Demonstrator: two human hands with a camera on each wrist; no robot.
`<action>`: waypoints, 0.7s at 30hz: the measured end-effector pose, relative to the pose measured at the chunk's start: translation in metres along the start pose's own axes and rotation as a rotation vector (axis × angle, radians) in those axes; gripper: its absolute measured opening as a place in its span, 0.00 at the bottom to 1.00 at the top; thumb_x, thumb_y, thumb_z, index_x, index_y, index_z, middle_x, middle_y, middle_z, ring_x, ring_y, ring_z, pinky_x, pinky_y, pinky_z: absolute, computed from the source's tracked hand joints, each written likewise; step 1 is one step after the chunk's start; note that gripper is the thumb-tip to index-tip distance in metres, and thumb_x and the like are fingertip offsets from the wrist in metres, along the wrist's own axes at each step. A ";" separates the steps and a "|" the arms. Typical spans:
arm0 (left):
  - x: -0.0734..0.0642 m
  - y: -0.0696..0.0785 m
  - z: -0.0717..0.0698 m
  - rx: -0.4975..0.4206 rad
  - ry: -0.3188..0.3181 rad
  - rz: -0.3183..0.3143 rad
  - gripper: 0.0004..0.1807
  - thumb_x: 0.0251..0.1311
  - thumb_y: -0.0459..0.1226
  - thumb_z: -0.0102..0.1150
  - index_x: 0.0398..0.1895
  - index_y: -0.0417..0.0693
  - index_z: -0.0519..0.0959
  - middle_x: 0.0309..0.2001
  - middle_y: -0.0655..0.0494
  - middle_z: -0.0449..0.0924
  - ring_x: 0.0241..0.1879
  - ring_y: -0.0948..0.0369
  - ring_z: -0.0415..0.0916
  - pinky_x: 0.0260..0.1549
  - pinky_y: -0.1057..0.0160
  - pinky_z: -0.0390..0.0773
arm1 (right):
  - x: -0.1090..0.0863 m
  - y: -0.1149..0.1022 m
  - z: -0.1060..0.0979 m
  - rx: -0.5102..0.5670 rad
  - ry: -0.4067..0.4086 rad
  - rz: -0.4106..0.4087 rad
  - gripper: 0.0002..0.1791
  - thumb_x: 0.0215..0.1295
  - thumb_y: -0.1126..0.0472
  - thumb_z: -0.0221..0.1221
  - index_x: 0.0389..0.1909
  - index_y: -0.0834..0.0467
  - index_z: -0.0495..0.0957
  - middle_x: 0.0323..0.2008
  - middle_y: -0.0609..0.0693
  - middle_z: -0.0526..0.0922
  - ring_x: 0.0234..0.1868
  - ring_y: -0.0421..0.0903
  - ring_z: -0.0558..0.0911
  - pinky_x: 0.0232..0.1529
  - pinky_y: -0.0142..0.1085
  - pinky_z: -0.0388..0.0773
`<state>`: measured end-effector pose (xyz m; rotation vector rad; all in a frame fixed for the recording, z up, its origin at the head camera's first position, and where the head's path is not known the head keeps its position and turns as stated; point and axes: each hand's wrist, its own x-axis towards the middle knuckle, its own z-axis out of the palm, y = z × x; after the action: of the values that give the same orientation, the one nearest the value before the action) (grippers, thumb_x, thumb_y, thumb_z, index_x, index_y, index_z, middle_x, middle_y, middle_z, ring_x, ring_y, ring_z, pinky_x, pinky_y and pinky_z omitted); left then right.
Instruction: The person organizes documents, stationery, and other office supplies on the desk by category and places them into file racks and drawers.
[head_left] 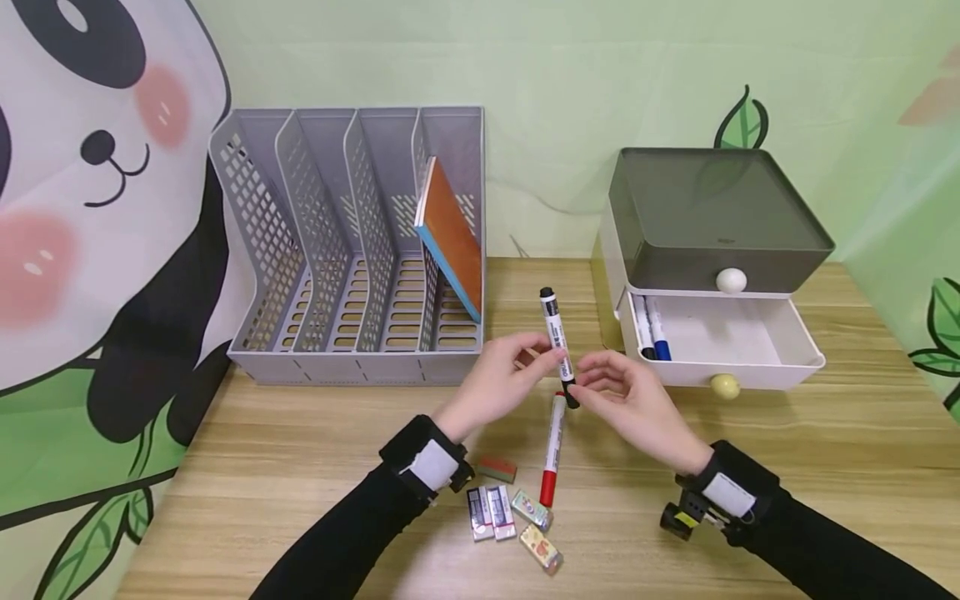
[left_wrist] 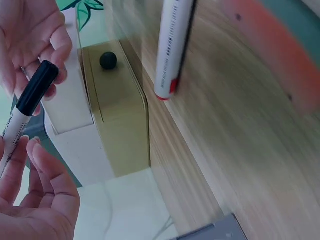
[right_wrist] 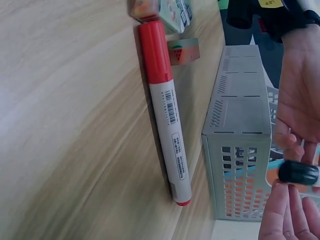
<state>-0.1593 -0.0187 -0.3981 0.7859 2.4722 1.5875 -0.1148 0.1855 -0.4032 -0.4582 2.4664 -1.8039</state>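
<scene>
My left hand (head_left: 502, 375) pinches a white marker (head_left: 557, 333) with black ends between thumb and fingers, holding it above the table. Close to its lower black end is my right hand (head_left: 637, 404), fingers loosely bent and thumb tip right at that end. In the left wrist view the black cap (left_wrist: 37, 87) overlaps the right hand's fingers. A red-capped marker (head_left: 553, 450) lies on the table below the hands. Toward the front lie a red and green eraser (head_left: 497, 469), two white-sleeved erasers (head_left: 501, 512), a green-patterned eraser (head_left: 532, 509) and a yellowish eraser (head_left: 541, 548).
A grey file rack (head_left: 352, 367) stands at the back left, an orange and blue book (head_left: 453, 233) leaning in its rightmost slot. At right, a drawer box (head_left: 720, 200) has its white drawer (head_left: 750, 333) pulled out, with a blue-capped marker (head_left: 657, 329) and a black-capped marker (head_left: 644, 329) inside.
</scene>
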 end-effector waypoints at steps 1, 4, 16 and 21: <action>0.001 0.001 0.001 -0.002 0.006 0.003 0.11 0.72 0.45 0.55 0.46 0.50 0.81 0.40 0.64 0.79 0.37 0.62 0.77 0.36 0.64 0.76 | 0.001 0.000 0.001 0.001 0.003 0.006 0.14 0.64 0.68 0.63 0.48 0.67 0.74 0.40 0.54 0.80 0.42 0.48 0.80 0.47 0.37 0.77; 0.002 0.003 0.003 -0.001 0.020 0.008 0.12 0.72 0.45 0.54 0.46 0.49 0.81 0.43 0.65 0.78 0.40 0.64 0.76 0.40 0.65 0.75 | 0.003 0.001 0.001 -0.018 0.012 0.014 0.11 0.65 0.67 0.63 0.45 0.66 0.75 0.39 0.53 0.80 0.41 0.47 0.80 0.46 0.36 0.77; 0.007 0.006 0.008 -0.003 0.000 -0.009 0.18 0.75 0.50 0.47 0.54 0.50 0.79 0.52 0.62 0.76 0.45 0.64 0.74 0.42 0.64 0.75 | 0.001 -0.009 -0.007 -0.105 0.022 -0.006 0.10 0.67 0.65 0.61 0.46 0.64 0.77 0.36 0.49 0.79 0.37 0.44 0.79 0.38 0.34 0.78; 0.006 0.006 0.007 0.013 0.045 0.004 0.22 0.77 0.51 0.41 0.59 0.48 0.76 0.54 0.60 0.75 0.46 0.64 0.74 0.43 0.64 0.75 | -0.002 -0.019 -0.019 -0.146 0.063 -0.024 0.09 0.66 0.66 0.62 0.44 0.65 0.78 0.35 0.50 0.79 0.34 0.43 0.79 0.35 0.32 0.78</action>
<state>-0.1598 -0.0076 -0.3949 0.7660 2.5165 1.6093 -0.1134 0.1987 -0.3793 -0.4469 2.6588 -1.6784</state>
